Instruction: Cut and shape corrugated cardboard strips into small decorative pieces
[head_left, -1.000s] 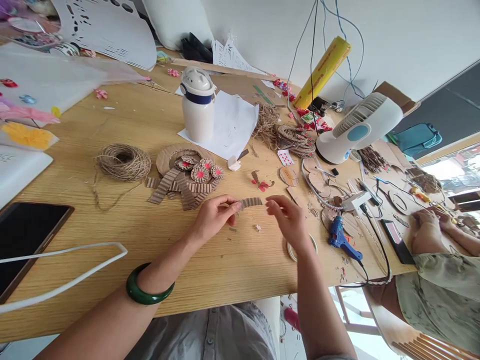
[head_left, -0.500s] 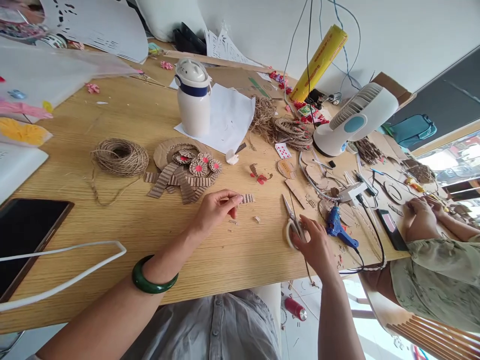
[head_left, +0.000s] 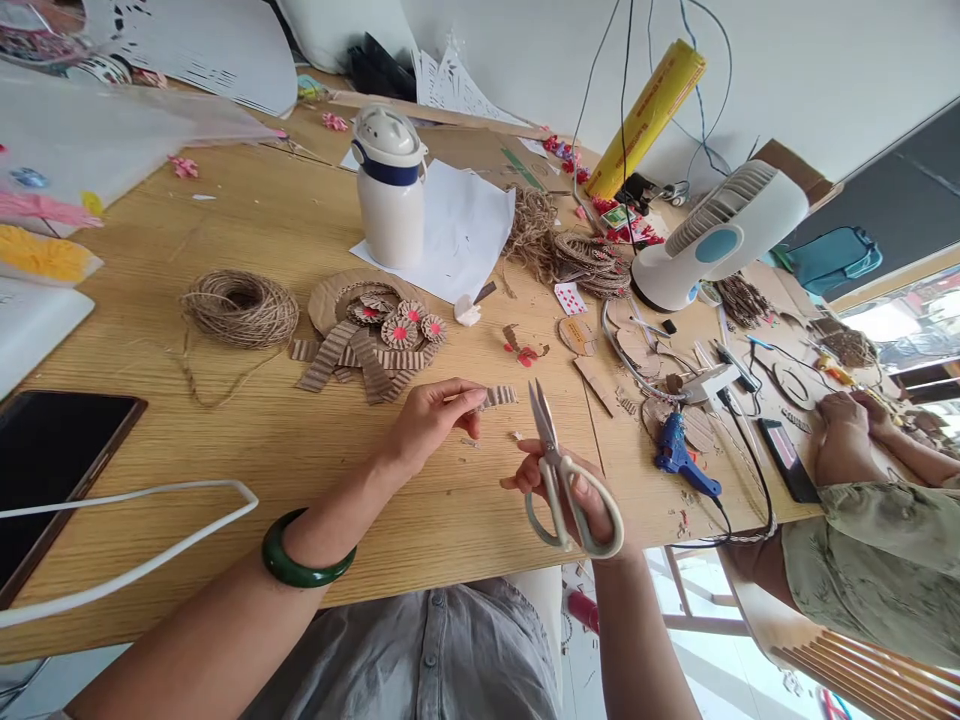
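Between the thumb and fingers of my left hand [head_left: 435, 420] is a short strip of corrugated cardboard [head_left: 501, 397], its ribbed end pointing right. My right hand [head_left: 592, 510] holds a pair of scissors [head_left: 553, 450] with pale handles, thumb through one loop, blades pointing up and slightly parted. The blades are to the right of the strip, apart from it. Small cardboard scraps [head_left: 469, 442] lie below my left fingers. Beyond that hand sits a round cardboard piece [head_left: 330, 300] bearing ribbed strips [head_left: 367, 362] and rosettes [head_left: 400, 330] with red centres.
A twine coil [head_left: 240, 308] and a phone [head_left: 64, 480] lie on the left. A white bottle [head_left: 390, 205] stands at the back. Rightward are a blue glue gun [head_left: 682, 458], a power strip [head_left: 709, 383], a white fan [head_left: 720, 235] and a co-worker's hands [head_left: 847, 415].
My right hand has picked the scissors up from the table and brought them left, turned upright, closer to the strip. My left hand still holds the strip in nearly the same place.
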